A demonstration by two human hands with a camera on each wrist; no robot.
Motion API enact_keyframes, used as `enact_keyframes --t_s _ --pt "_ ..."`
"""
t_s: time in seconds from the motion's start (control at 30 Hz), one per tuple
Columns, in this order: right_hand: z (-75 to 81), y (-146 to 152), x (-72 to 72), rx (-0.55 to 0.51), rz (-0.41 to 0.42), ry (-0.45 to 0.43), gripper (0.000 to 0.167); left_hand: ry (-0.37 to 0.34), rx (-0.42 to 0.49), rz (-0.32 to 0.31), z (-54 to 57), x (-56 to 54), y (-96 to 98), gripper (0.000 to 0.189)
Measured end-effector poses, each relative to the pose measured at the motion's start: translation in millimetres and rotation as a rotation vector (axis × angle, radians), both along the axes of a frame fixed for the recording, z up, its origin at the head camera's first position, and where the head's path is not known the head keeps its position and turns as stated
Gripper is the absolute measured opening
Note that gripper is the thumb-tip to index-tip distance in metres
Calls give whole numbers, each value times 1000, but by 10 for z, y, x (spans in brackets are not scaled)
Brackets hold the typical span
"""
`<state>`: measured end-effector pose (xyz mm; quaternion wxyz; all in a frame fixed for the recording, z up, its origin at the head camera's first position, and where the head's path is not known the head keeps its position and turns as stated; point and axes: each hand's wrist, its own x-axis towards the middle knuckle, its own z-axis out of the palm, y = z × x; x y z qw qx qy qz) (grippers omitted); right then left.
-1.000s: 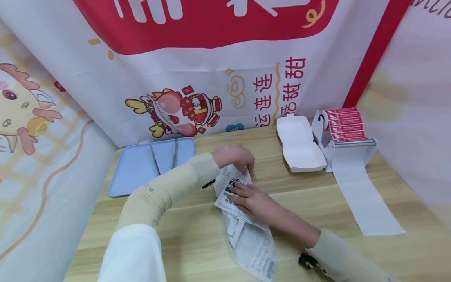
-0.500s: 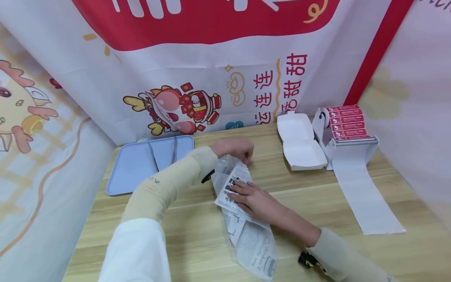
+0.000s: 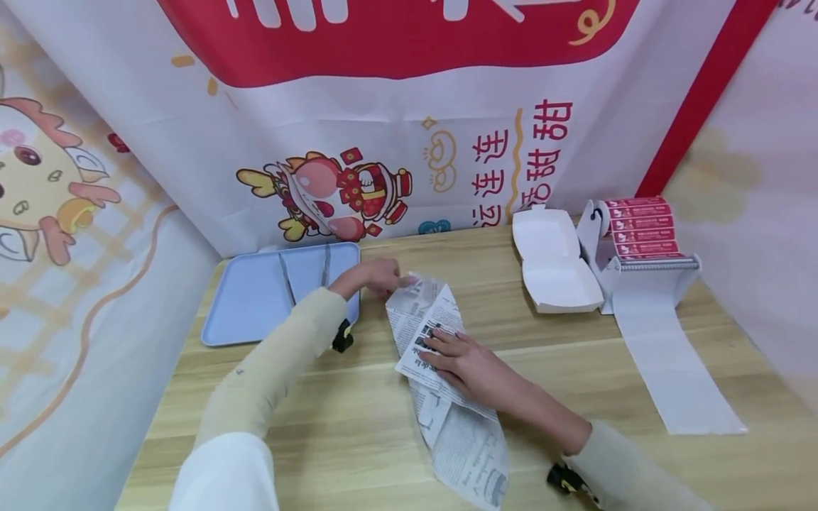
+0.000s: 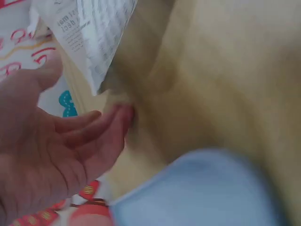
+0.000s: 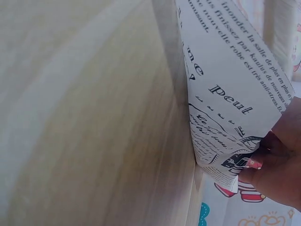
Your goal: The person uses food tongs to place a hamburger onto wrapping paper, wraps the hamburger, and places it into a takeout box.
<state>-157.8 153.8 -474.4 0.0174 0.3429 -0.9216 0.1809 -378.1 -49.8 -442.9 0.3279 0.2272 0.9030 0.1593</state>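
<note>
A printed newspaper-style sheet (image 3: 469,447) lies folded into a narrow wrap on the wooden table, its far end pointed. My right hand (image 3: 471,365) rests on the folded flap with extended fingers. The right wrist view has the same hand (image 5: 275,165) at the paper's edge (image 5: 230,89); part of its fingers is hidden there. Beside the far left corner of the sheet is my left hand (image 3: 380,276). In the left wrist view this hand (image 4: 56,146) has loosely bent fingers and a thumb held apart, with nothing between them and the paper (image 4: 101,37) just beyond.
A blue tray (image 3: 246,298) with two metal tongs-like tools (image 3: 287,280) stands at the back left. Back right are an opened white takeaway box (image 3: 559,284) and a label dispenser (image 3: 645,238), its blank strip (image 3: 677,376) trailing forward. A printed cloth backdrop (image 3: 383,106) encloses the table.
My left hand has moved left from above the sheet's far end to beside its left corner, coming off the paper. My right hand has stayed on the flap.
</note>
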Motion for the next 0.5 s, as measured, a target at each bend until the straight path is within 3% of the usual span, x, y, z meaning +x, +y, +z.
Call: enact_keyframes --t_s 0.17,0.2,0.27,0.33,0.5 --pt "-2 2 21 -29 -10 -30 42 -435 489 447 -278 356 -211 45" --pt "3 6 20 -31 -14 -31 43 -490 572 534 -322 441 -221 41" --pt "11 16 10 -34 -20 -25 43 -528 693 651 -391 606 -216 37" --pt "19 20 -5 -34 -17 -15 43 -525 772 692 -448 746 -186 37" --pt "2 -5 -23 -34 19 -5 43 -449 896 620 -593 962 -129 44"
